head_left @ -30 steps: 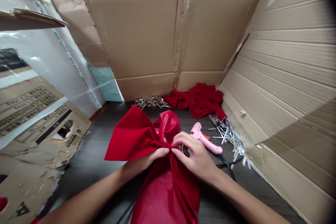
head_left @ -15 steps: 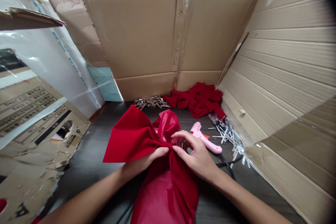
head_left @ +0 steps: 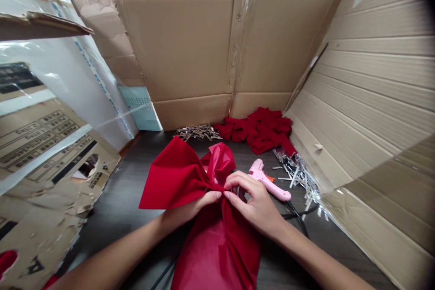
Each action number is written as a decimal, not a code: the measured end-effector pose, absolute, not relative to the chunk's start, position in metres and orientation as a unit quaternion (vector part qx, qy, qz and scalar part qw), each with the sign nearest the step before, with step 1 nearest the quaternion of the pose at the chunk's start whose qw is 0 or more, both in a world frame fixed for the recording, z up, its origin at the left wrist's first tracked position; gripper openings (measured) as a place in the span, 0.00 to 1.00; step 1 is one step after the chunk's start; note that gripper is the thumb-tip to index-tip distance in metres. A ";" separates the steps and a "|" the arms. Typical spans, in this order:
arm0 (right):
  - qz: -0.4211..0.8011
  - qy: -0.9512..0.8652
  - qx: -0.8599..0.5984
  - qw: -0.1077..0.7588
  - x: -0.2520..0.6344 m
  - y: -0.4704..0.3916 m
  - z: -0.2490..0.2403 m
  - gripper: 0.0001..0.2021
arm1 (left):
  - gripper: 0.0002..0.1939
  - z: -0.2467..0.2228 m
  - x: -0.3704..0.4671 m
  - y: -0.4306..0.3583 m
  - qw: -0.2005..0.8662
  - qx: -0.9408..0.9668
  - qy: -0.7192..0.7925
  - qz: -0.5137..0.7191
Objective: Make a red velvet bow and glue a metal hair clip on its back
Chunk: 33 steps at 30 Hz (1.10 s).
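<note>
red bow runs near to far, tails nearest; right fingers pinch it, left fingers seemingly too.

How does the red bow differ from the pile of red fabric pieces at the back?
The red bow is one big gathered form; the pile of red fabric pieces is many small ones heaped together.
The bow shows glossy and matte surfaces; the pile looks matte.
The bow is pinched at its middle by the left hand and right hand; neither touches the pile.
Both are red.
</note>
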State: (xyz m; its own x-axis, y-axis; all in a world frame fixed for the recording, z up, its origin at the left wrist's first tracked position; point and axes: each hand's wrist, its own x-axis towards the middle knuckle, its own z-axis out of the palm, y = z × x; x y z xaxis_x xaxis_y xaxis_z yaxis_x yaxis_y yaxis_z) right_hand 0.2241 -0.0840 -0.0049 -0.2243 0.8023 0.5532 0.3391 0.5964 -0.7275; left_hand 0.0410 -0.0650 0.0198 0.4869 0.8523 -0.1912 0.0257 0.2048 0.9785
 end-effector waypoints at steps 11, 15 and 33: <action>0.215 -0.753 -0.381 0.491 0.222 -0.085 -0.009 0.05 | 0.10 0.013 0.037 -0.065 0.672 0.576 0.365 0.287; 0.206 -0.757 -0.377 0.492 0.222 -0.085 -0.011 0.05 | 0.10 0.015 0.038 -0.067 0.669 0.580 0.366 0.286; 0.241 -0.731 -0.403 0.496 0.220 -0.085 -0.006 0.03 | 0.11 0.018 0.040 -0.065 0.653 0.557 0.409 0.310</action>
